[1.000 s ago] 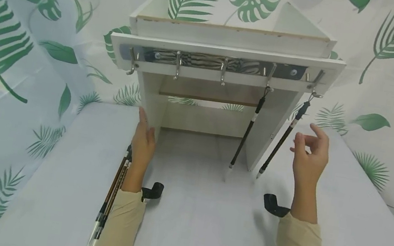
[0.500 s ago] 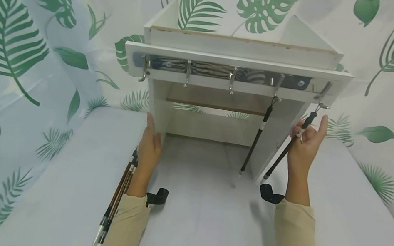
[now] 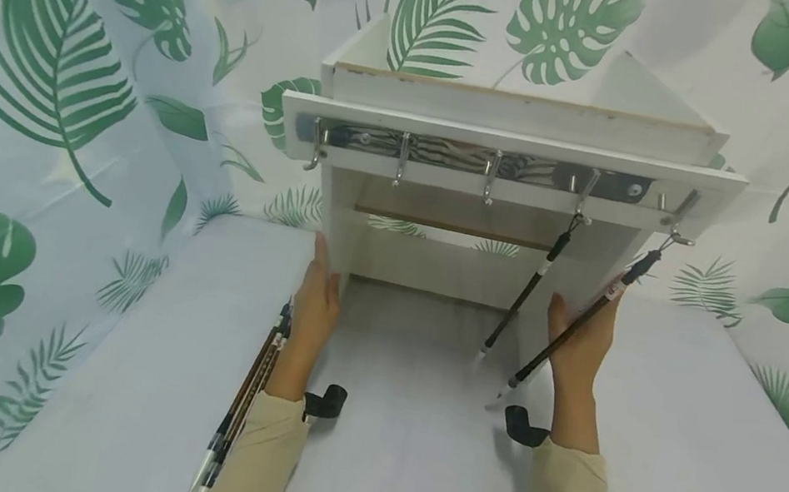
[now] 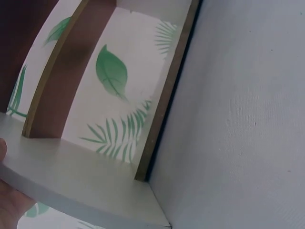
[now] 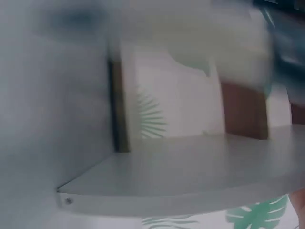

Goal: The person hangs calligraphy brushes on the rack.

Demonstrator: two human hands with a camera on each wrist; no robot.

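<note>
A white hook shelf [image 3: 519, 112] stands on the table, its front rail carrying several metal hooks. My left hand [image 3: 313, 310] grips the shelf's left side panel, thumb inside and fingers outside. At the opposite panel, my right hand [image 3: 583, 348] holds the edge, partly behind a hanging calligraphy brush. That calligraphy brush [image 3: 584, 319] dangles by its loop from the rightmost hook and slants across the hand. Another calligraphy brush [image 3: 528, 286] hangs from the hook beside it. In the left wrist view the shelf's side panel [image 4: 81, 181] lies between thumb and fingers.
Several calligraphy brushes [image 3: 253, 390] with clear caps lie on the white table [image 3: 401, 466] beside the left forearm. Leaf-patterned cloth [image 3: 192, 16] covers the walls behind. Black wrist cameras [image 3: 325, 401] jut inward from both wrists.
My right hand has moved left from beside the outer brush to the shelf's right panel. The outer brush has swung, its tip now further left and lower. The head view has shifted left.
</note>
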